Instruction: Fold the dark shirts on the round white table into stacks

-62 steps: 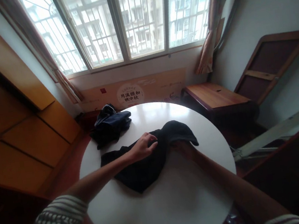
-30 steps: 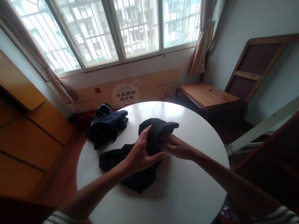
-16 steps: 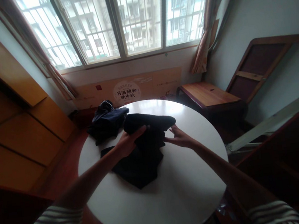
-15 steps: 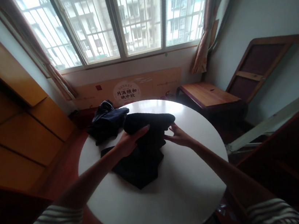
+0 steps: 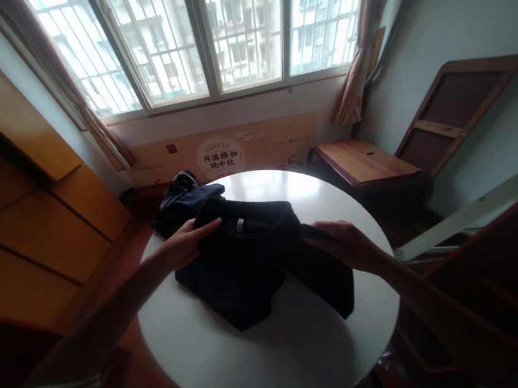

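Observation:
Black pants (image 5: 256,245) are held over the white round table, with the waistband opened towards me and a small white label (image 5: 240,225) inside it. My left hand (image 5: 187,241) pinches the waistband at its left end, thumb on top. At the right end, my right hand (image 5: 344,240) is closed on the dark cloth, its fingertips partly hidden. Below, one dark section of cloth spreads over the table's left-centre, and another hangs down on the right, beneath my right hand.
A pile of dark clothes (image 5: 185,194) lies at the back left of the round table (image 5: 282,369). A low wooden stand (image 5: 364,161) is beyond it on the right. Wooden cabinets (image 5: 44,228) line the left side, and a barred window (image 5: 242,31) is ahead.
My hands have moved apart, and the bunched cloth is now spread wide at the waistband. The label has come into view, and a section of cloth now hangs on the right.

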{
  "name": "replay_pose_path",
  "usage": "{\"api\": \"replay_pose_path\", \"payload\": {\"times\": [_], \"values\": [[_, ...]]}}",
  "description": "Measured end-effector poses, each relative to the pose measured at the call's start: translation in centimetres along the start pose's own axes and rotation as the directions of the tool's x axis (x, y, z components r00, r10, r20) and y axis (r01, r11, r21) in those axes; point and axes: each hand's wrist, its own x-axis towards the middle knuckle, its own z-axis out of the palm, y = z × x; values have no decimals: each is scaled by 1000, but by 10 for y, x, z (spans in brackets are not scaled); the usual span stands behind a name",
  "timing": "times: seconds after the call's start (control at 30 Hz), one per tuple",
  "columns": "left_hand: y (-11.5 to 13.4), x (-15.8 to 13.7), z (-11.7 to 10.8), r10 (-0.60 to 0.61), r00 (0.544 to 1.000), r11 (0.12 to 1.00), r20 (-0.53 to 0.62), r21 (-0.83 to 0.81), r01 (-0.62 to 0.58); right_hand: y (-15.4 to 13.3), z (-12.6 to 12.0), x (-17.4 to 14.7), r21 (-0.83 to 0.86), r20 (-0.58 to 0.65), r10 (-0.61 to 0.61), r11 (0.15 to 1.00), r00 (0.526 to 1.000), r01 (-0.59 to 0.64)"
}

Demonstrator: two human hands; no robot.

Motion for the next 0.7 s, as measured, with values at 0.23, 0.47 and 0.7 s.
{"api": "replay_pose_path", "payload": {"times": [0.23,0.47,0.7], "values": [[3,22,12,164,975,962,-151,241,-125,-9,3,11,70,-183,-4,997,983,17],[-32,3,70,42,998,975,41,215,-50,-6,51,19,257,-176,26,966,984,20],[-14,-6,38,-92,959,931,268,364,-12,-15,32,3,282,-45,28,959,999,-14]]}}
